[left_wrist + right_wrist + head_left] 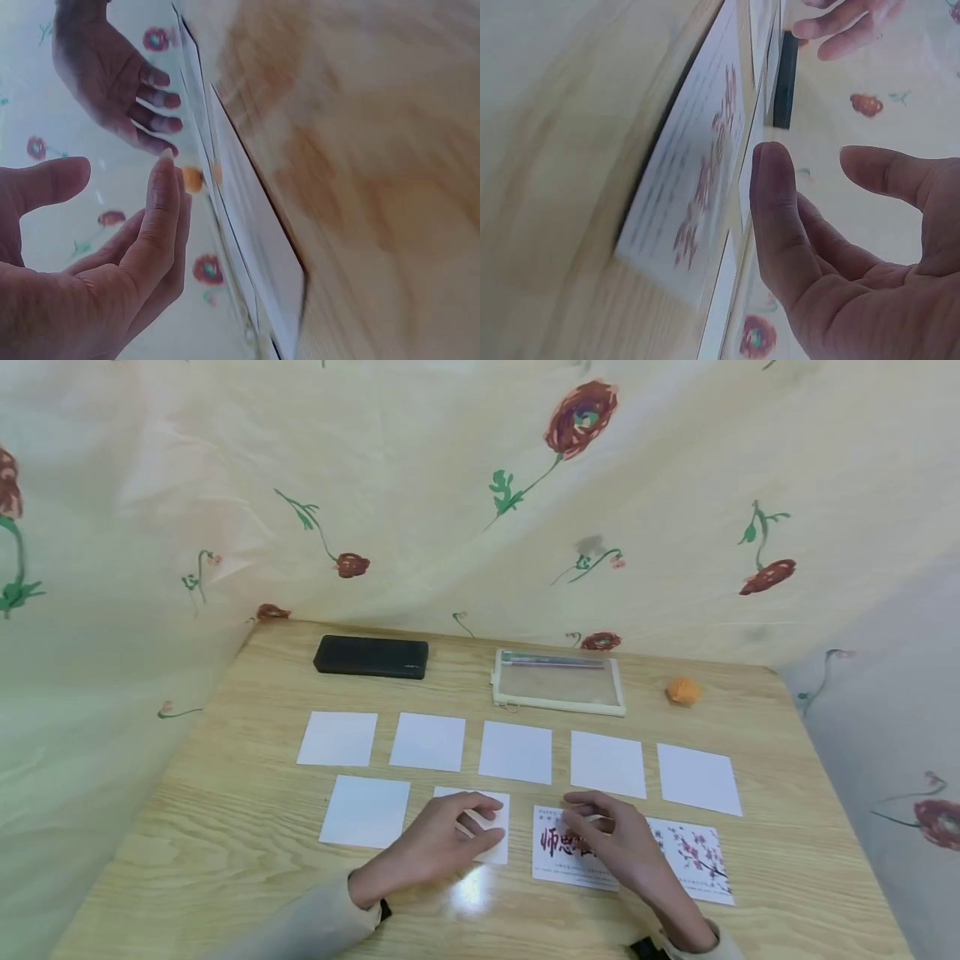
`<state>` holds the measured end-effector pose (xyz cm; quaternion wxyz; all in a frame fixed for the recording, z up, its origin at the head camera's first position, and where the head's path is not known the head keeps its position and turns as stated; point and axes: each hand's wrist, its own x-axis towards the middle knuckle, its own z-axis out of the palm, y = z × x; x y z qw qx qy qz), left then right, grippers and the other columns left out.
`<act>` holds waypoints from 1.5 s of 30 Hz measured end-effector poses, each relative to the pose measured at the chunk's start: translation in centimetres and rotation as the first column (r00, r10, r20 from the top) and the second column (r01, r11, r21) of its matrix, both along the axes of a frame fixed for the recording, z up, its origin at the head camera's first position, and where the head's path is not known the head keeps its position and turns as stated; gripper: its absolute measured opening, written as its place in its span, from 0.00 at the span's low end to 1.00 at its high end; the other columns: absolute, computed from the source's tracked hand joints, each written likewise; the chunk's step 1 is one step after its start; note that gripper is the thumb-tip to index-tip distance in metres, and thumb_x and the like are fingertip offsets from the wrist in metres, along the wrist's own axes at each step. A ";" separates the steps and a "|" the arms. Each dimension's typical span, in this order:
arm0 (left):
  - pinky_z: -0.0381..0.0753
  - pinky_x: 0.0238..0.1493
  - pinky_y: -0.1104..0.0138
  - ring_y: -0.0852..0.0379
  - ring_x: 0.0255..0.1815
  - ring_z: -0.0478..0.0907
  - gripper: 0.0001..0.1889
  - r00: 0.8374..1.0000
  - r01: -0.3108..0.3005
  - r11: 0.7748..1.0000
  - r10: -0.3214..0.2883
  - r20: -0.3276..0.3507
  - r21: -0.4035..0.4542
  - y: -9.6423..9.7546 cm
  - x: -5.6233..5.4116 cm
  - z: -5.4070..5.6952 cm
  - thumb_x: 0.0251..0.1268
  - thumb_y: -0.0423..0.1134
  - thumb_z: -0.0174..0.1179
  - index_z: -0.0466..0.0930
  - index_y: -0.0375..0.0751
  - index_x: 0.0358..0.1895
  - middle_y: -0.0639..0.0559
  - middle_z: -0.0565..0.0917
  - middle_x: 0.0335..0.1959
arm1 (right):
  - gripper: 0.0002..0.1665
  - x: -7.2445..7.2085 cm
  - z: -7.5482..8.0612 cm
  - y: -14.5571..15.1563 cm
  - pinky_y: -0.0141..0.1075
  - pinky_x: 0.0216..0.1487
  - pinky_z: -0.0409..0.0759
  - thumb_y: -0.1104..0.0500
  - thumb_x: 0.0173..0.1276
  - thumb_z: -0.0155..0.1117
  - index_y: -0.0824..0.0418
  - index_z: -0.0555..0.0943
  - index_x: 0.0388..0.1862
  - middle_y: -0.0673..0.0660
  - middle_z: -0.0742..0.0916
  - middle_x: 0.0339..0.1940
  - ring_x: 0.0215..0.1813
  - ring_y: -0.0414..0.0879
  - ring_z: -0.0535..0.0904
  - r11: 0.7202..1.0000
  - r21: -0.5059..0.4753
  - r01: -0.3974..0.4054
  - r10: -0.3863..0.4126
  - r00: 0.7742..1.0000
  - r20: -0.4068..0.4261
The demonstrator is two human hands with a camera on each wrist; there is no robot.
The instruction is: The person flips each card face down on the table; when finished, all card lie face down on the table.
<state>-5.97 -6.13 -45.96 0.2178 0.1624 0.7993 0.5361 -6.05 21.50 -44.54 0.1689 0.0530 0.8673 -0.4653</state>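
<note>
My left hand (442,839) hovers over a white square card (491,854), partly hiding it. Its fingers are loosely bent, with nothing between them and the thumb. To the right, my right hand (622,839) hangs above a white printed card (555,862) bearing dark red Chinese characters and pink blossoms. That hand covers the card's middle, so I cannot tell whether it is one wide piece or two side by side. In the right wrist view, the thumb and fingers (780,217) stand apart above the printed card (694,165), holding nothing.
Several blank white cards (515,752) form a row farther back, and another white card (365,811) lies left of my left hand. Behind them are a black case (371,657), a clear zip pouch (558,683) with pens, and a small orange object (683,691). Flowered cloth surrounds the wooden table.
</note>
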 end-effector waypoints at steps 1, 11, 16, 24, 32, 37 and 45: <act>0.85 0.46 0.71 0.56 0.48 0.87 0.23 1.000 0.010 1.000 -0.010 0.019 0.004 0.4 0.1 0.1 0.77 0.49 0.62 0.80 0.40 0.66 0.44 0.86 0.59 | 0.21 0.1 0.0 0.3 0.32 0.39 0.86 0.53 0.76 0.67 0.59 0.83 0.63 0.57 0.90 0.49 0.42 0.43 0.89 1.000 0.009 0.008 -0.008 1.000 -0.005; 0.85 0.53 0.71 0.55 0.55 0.88 0.29 0.990 0.097 0.995 -0.100 0.101 0.031 3.2 0.3 0.5 0.77 0.51 0.61 0.73 0.39 0.73 0.44 0.79 0.72 | 0.27 1.9 0.1 3.0 0.28 0.43 0.83 0.48 0.75 0.69 0.59 0.80 0.67 0.59 0.89 0.56 0.54 0.50 0.88 0.988 0.138 0.066 -0.064 0.998 -0.018; 0.85 0.56 0.68 0.51 0.59 0.87 0.32 0.984 0.103 0.994 -0.106 0.142 0.028 3.7 0.3 0.6 0.77 0.52 0.60 0.69 0.41 0.76 0.44 0.75 0.75 | 0.29 2.3 0.1 3.5 0.28 0.46 0.82 0.47 0.75 0.68 0.60 0.79 0.69 0.61 0.88 0.59 0.57 0.52 0.87 0.974 0.212 0.078 -0.076 0.997 -0.016; 0.87 0.58 0.60 0.48 0.62 0.85 0.31 0.974 0.077 0.996 -0.084 0.209 0.043 4.2 0.6 0.8 0.77 0.52 0.60 0.68 0.45 0.77 0.45 0.73 0.76 | 0.29 2.9 0.1 4.0 0.26 0.48 0.81 0.47 0.76 0.66 0.60 0.77 0.70 0.62 0.85 0.65 0.60 0.53 0.85 0.976 0.192 0.107 -0.111 0.994 0.008; 0.87 0.58 0.59 0.45 0.62 0.84 0.32 0.967 0.059 0.993 -0.083 0.240 0.107 4.7 1.4 0.7 0.77 0.49 0.61 0.67 0.43 0.78 0.41 0.73 0.75 | 0.28 3.4 0.0 4.2 0.22 0.48 0.81 0.49 0.77 0.66 0.61 0.77 0.69 0.64 0.84 0.67 0.64 0.58 0.84 0.977 0.147 0.153 -0.159 0.987 0.027; 0.86 0.61 0.57 0.43 0.66 0.82 0.31 0.968 0.038 0.991 -0.068 0.242 0.127 5.1 1.8 0.7 0.77 0.48 0.61 0.68 0.43 0.77 0.42 0.71 0.77 | 0.27 3.5 -0.1 4.1 0.26 0.51 0.85 0.50 0.77 0.66 0.61 0.78 0.69 0.64 0.84 0.67 0.64 0.58 0.85 0.976 0.139 0.169 -0.175 0.984 0.028; 0.85 0.62 0.54 0.43 0.66 0.81 0.31 0.971 0.018 0.991 -0.049 0.233 0.134 5.5 2.1 0.7 0.77 0.48 0.60 0.67 0.43 0.78 0.41 0.70 0.77 | 0.27 3.5 -0.2 4.0 0.29 0.52 0.87 0.52 0.77 0.66 0.63 0.78 0.69 0.66 0.85 0.66 0.62 0.56 0.87 0.975 0.108 0.195 -0.201 0.979 0.039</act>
